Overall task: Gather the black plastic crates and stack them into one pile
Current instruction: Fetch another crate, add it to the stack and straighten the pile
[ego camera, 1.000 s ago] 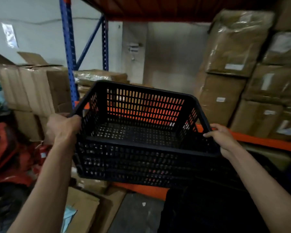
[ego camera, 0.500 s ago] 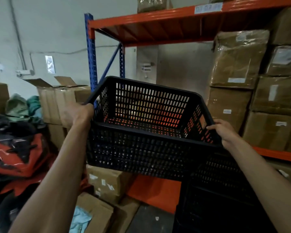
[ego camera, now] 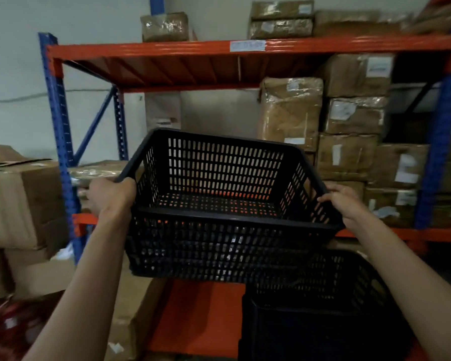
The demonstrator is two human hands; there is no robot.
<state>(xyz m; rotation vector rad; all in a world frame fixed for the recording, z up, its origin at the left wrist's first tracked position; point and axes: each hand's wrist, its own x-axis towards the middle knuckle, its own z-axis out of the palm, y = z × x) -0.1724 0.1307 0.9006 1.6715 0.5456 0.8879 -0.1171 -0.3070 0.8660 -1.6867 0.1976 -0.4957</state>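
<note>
Likely the held black crate (ego camera: 227, 212) will snag instead of nesting; it hangs in the air left of and above the lower crate (ego camera: 323, 303), overlapping only one corner, and its far side tips up; lowered so, a base corner could catch the rim. Both arms reach forward; the left hand (ego camera: 112, 195) and right hand (ego camera: 343, 201) have fingers clenched on opposite side rims.

held crate (ego camera: 227, 220) — shifted right | lower crate (ego camera: 323, 303) — more exposed
</note>
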